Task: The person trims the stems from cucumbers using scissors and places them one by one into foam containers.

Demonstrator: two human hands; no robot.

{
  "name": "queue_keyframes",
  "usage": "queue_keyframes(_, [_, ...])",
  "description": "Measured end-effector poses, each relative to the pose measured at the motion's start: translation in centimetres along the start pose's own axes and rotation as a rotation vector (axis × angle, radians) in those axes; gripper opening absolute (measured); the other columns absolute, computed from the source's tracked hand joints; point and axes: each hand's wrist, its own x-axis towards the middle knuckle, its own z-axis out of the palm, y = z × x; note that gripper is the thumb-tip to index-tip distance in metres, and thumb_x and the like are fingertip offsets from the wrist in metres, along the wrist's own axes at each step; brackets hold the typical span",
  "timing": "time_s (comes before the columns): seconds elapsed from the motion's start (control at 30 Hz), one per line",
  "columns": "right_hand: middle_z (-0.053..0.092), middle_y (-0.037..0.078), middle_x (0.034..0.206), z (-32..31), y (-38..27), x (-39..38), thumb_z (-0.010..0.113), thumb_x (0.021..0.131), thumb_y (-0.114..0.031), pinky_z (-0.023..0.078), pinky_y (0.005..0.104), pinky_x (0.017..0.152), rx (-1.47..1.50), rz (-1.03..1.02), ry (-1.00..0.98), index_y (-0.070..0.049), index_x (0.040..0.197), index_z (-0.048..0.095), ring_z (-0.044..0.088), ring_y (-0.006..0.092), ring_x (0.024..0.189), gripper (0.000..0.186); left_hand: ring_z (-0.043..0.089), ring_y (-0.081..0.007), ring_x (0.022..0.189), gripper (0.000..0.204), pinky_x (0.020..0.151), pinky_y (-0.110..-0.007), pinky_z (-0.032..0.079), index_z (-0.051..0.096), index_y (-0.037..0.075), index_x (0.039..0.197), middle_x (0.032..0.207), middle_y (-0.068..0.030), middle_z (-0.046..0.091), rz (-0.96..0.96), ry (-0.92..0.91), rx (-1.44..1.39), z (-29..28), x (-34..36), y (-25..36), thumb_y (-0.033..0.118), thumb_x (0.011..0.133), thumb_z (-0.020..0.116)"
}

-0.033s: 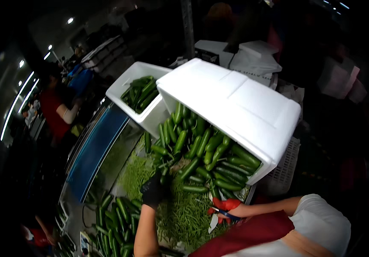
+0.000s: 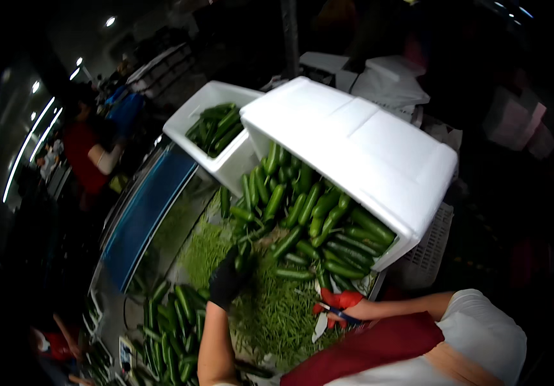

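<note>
Hardly any change: black-gloved left hand [image 2: 227, 284] at oblong green cucumber [image 2: 242, 255], fingers unreadable; red-gloved right hand [image 2: 342, 300] grips slim blue-handled tool [image 2: 342, 314].

Dim surroundings, bright distant lamps [image 2: 110, 22] — soft background, black rim

Counted: two white rectangular foam boxes, one tipped foam box [image 2: 354, 141] and one upright foam box [image 2: 235, 166] left of it. Long dark-green smooth-skinned vegetables form three piles: one inside the upright box [image 2: 212, 132], one at the tipped box's mouth [image 2: 319, 222], one to its lower left [image 2: 171, 328]; overlap prevents a piece count. Below it: two gloved hands, one black [image 2: 227, 280], one red [image 2: 341, 309]; one blue-handled tool [image 2: 349, 318].
</note>
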Motion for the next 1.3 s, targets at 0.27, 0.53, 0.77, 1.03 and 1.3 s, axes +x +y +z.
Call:
queue_keyframes(0.27, [0.055, 0.013, 0.130, 0.6, 0.9, 0.2, 0.051, 0.093, -0.001, 0.055, 0.0242, 0.058, -0.047, -0.418, -0.094, -0.027, 0.151, 0.017, 0.066, 0.0138, 0.083, 0.072, 0.043, -0.0413, 0.128, 0.071, 0.103, -0.055, 0.040, 0.018, 0.011, 0.150, 0.141, -0.0228, 0.040, -0.121, -0.350, -2.157, -2.6, -8.9, 6.4, 0.029, 0.092, 0.055])
queue_keyframes(0.53, [0.046, 0.019, 0.137, -0.4, -2.8, -0.7, 0.055, 0.093, -0.005, 0.055, 0.0257, 0.070, -0.147, -0.463, -0.195, -0.042, 0.149, 0.009, 0.064, 0.0159, 0.094, 0.082, 0.060, -0.0243, 0.099, 0.075, 0.081, -0.038, 0.052, 0.028, 0.004, 0.145, 0.115, -0.0130, 0.057, -0.213, -0.439, -2.036, 0.9, -12.7, 9.0, 0.032, 0.087, 0.066])
queue_keyframes(0.77, [0.062, 0.003, 0.100, 0.5, -4.6, -2.5, 0.056, 0.091, -0.009, 0.049, 0.0229, 0.055, -0.249, -0.162, 0.023, -0.009, 0.128, 0.054, 0.063, 0.0097, 0.079, 0.037, 0.061, -0.0178, 0.099, 0.066, 0.085, -0.034, 0.051, 0.037, 0.003, 0.141, 0.119, -0.0102, 0.058, -0.340, -0.473, -1.583, 0.3, -13.5, 9.9, 0.011, 0.084, 0.069])
queue_keyframes(1.03, [0.066, 0.003, 0.080, 1.3, -3.8, -3.4, 0.058, 0.091, -0.013, 0.050, 0.0229, 0.050, -0.247, -0.163, 0.120, -0.008, 0.120, 0.059, 0.062, 0.0075, 0.060, 0.029, 0.057, -0.0132, 0.097, 0.068, 0.084, -0.030, 0.048, 0.037, 0.003, 0.142, 0.117, -0.0064, 0.057, -0.303, -0.408, -1.377, 0.6, -13.3, 11.1, 0.010, 0.083, 0.070])
queue_keyframes(1.3, [0.069, 0.006, 0.086, 1.6, -3.1, -3.4, 0.060, 0.091, -0.017, 0.054, 0.0255, 0.058, -0.207, -0.090, -0.061, -0.004, 0.129, 0.051, 0.063, 0.0105, 0.063, 0.041, 0.055, -0.0192, 0.109, 0.075, 0.093, -0.033, 0.045, 0.035, 0.005, 0.143, 0.124, -0.0111, 0.055, -0.148, -0.269, -0.868, 2.7, -13.2, 9.8, 0.028, 0.083, 0.072])
